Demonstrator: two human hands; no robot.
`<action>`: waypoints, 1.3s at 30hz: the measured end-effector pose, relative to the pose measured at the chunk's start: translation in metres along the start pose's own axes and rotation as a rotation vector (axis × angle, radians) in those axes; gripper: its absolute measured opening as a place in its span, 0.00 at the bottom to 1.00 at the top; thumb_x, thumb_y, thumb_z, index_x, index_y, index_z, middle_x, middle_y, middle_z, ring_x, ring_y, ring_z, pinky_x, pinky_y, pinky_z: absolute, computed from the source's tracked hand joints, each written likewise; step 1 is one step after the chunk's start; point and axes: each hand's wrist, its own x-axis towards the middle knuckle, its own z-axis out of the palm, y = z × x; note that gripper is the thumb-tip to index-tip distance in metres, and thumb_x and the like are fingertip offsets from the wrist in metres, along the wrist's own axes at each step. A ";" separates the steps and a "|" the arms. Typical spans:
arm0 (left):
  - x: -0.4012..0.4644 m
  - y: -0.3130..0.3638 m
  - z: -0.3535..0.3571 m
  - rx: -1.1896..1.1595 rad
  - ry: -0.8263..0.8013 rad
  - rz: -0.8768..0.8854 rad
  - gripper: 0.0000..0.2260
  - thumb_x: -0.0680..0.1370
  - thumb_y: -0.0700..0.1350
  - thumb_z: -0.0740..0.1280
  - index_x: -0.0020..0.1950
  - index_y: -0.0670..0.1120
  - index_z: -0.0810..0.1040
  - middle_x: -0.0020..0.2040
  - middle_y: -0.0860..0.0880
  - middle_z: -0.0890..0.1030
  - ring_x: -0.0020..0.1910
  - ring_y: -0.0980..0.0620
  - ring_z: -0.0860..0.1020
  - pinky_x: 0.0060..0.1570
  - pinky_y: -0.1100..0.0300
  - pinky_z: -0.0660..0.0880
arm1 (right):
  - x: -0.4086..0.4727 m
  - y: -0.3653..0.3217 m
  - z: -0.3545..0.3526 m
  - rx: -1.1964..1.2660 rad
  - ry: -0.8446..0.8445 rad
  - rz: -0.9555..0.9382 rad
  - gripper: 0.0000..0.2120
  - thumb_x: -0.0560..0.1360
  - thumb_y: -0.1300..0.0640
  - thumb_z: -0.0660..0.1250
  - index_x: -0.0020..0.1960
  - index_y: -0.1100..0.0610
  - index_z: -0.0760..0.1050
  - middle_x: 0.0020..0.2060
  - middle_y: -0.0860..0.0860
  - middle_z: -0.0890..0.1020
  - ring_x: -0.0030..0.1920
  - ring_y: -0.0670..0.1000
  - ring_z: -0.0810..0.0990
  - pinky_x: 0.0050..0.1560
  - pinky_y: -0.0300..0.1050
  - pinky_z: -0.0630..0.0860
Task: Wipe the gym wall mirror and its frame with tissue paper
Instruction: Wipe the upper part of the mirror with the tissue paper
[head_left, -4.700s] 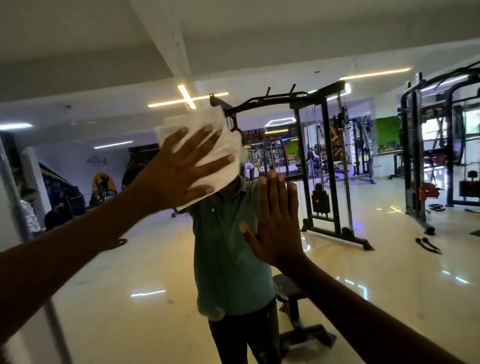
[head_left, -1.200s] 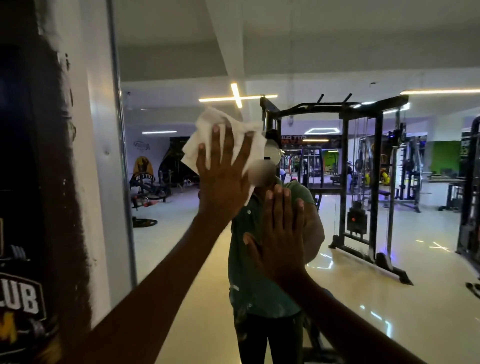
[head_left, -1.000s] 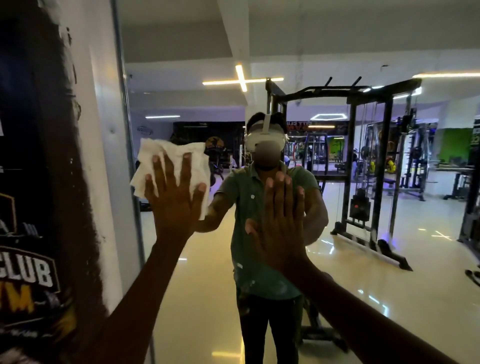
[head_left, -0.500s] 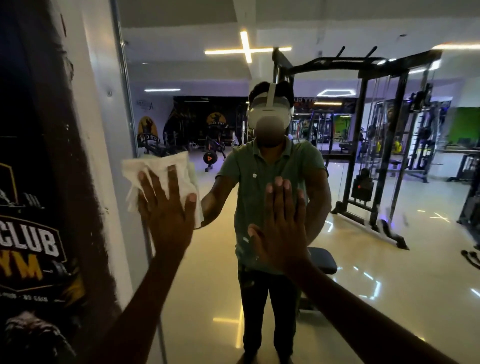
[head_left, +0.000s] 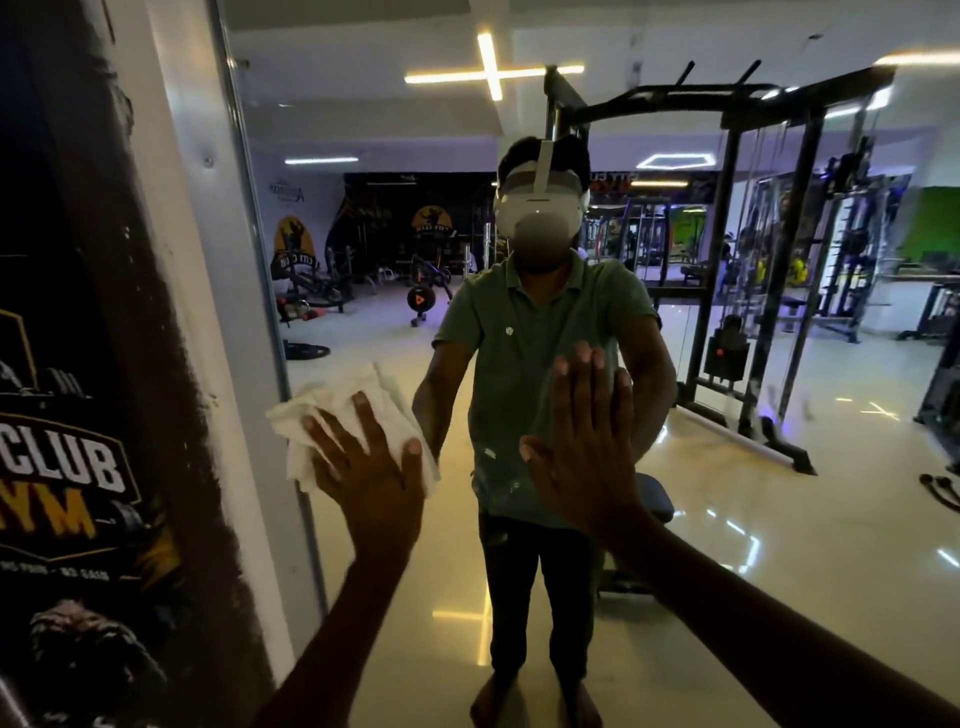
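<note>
The mirror (head_left: 675, 519) fills your view from the centre out to 3 o'clock, reflecting the gym floor, a black cable rack (head_left: 727, 260) at 2 o'clock and yourself at the centre. Its metal frame (head_left: 244, 218) runs as a thin vertical strip from 11 o'clock down to 7 o'clock, where your left forearm crosses it. Past that edge, at 9 o'clock, stands a white wall strip and a dark gym poster (head_left: 67, 467) with "CLUB" lettering.

Your right hand (head_left: 582, 447) lies flat on the glass just right of centre, fingers straight and together, grasping nothing. Your left hand (head_left: 369, 467) sits at about 8 o'clock from centre, fingers straight and spread, pressing the tissue paper (head_left: 353, 410) flat against the glass. The wad shows above and to both sides of your fingers; its left corner reaches right up to the frame, and whether it overlaps the strip cannot be told.

Between your two hands is a band of open glass. Above both hands, and from your right hand out to 3 o'clock, the mirror surface is unobstructed.
</note>
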 end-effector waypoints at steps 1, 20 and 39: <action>-0.017 0.019 0.009 -0.004 -0.025 0.024 0.35 0.84 0.63 0.51 0.85 0.50 0.42 0.83 0.36 0.43 0.82 0.32 0.44 0.75 0.27 0.52 | -0.003 0.003 0.002 -0.016 -0.005 -0.013 0.46 0.80 0.36 0.62 0.83 0.63 0.46 0.84 0.61 0.41 0.84 0.62 0.41 0.82 0.63 0.39; 0.030 0.037 -0.013 0.163 0.006 0.506 0.33 0.82 0.59 0.56 0.82 0.42 0.59 0.84 0.37 0.47 0.82 0.35 0.48 0.77 0.37 0.47 | -0.003 0.017 -0.009 -0.010 0.006 -0.096 0.42 0.81 0.41 0.59 0.84 0.63 0.47 0.83 0.60 0.47 0.84 0.60 0.44 0.83 0.60 0.43; 0.003 0.125 0.027 0.018 0.028 0.555 0.32 0.85 0.62 0.49 0.85 0.54 0.42 0.85 0.43 0.45 0.83 0.38 0.47 0.78 0.36 0.44 | -0.004 0.078 -0.017 -0.013 0.005 -0.071 0.39 0.84 0.38 0.54 0.84 0.62 0.47 0.83 0.61 0.45 0.84 0.63 0.45 0.82 0.68 0.47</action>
